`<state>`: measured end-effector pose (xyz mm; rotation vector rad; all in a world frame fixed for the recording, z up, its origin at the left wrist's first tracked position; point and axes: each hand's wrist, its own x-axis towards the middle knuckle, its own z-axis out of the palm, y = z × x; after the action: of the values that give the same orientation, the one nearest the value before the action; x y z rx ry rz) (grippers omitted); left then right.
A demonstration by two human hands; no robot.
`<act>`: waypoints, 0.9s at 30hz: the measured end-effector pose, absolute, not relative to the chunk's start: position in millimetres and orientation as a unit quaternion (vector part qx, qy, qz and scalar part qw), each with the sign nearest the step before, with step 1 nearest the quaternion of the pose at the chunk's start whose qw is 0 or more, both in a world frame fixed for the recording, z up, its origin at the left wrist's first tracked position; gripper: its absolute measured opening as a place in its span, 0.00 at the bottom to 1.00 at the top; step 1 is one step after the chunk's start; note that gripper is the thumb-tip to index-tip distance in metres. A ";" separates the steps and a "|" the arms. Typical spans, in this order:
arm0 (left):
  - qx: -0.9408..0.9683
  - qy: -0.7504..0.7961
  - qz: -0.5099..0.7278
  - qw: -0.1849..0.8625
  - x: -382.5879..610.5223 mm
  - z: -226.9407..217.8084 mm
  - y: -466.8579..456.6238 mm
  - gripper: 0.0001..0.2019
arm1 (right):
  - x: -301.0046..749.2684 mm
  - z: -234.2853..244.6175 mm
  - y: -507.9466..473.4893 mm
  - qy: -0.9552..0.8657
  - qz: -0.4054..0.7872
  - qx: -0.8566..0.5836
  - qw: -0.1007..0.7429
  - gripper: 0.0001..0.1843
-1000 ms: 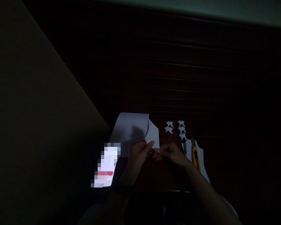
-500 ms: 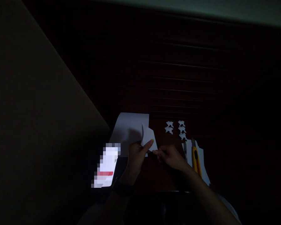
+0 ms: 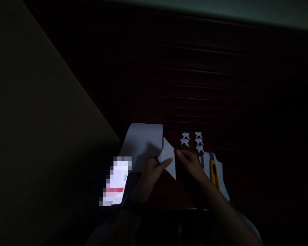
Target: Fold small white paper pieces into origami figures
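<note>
My left hand [image 3: 153,171] grips a folded sheet of white paper [image 3: 168,151], its thumb lying across the front near the middle. The paper is creased into a pointed shape, one corner up and another down at the right. Just right of its edge is my right hand [image 3: 191,163], thumb and forefinger drawn together. A narrow dark gap appears between those fingertips and the paper, and nothing shows between them.
A larger white sheet [image 3: 143,136] lies behind my left hand. A lit phone [image 3: 118,181] is at the left. Several small folded paper figures [image 3: 199,141] sit at the back right. A yellow utility knife [image 3: 214,172] rests on white paper [image 3: 222,182].
The folded paper has turned and shifted right in my left hand, so one corner points down. My right hand has left the paper's lower corner and moved up beside its right edge.
</note>
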<state>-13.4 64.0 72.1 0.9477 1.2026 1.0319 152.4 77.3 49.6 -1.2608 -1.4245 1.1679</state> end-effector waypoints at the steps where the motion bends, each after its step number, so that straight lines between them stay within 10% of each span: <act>1: 0.415 0.509 0.439 0.613 -12.7 70.9 63.2 0.12 | 152.4 48.2 78.5 -0.562 0.477 -0.504 0.451 0.19; 27: 0.397 0.547 0.492 0.548 -15.7 66.2 65.5 0.14 | 159.4 42.5 67.7 -0.391 0.835 -0.315 0.225 0.20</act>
<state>-15.7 65.5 66.2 0.9399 1.2957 1.1662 159.4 67.7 42.5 -0.8693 -1.0788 2.3037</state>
